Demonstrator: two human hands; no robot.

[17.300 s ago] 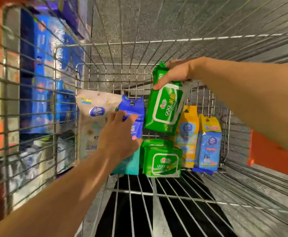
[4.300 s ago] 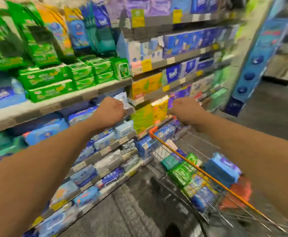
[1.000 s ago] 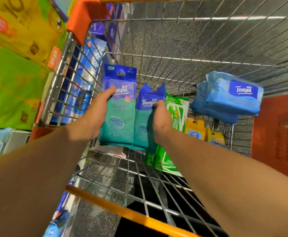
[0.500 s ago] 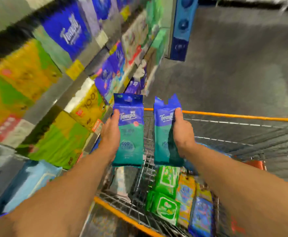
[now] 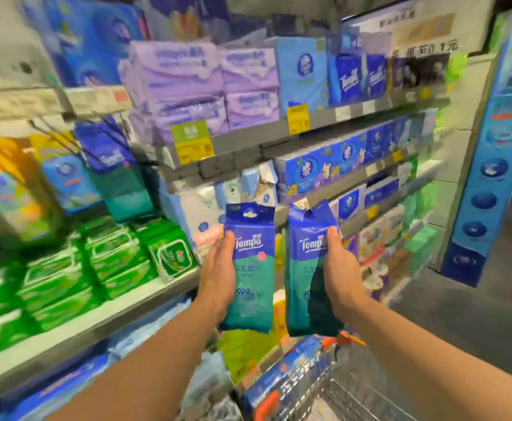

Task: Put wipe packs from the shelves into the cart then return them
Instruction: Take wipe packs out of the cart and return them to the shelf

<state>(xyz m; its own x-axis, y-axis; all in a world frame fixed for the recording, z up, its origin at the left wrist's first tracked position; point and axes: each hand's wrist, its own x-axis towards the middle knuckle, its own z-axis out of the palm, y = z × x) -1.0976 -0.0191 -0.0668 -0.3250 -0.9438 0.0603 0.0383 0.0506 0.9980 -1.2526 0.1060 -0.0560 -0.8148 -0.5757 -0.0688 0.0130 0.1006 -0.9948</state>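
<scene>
- The silver wire cart (image 5: pixel 333 393) is cut off by the bottom edge.
- The stacked flat green wipe packs (image 5: pixel 75 268) on the grey shelf (image 5: pixel 145 294) are motion-blurred, labels unreadable.
- Both forearms run out of frame.

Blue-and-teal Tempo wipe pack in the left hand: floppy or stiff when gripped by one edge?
Likely semi-soft. The blue-and-teal Tempo wipe pack stands upright in the left hand without drooping, so the contents probably stiffen it. Its glossy film wrapper may be slippery. One hand gripping its side carries it, so it is probably light.
</scene>
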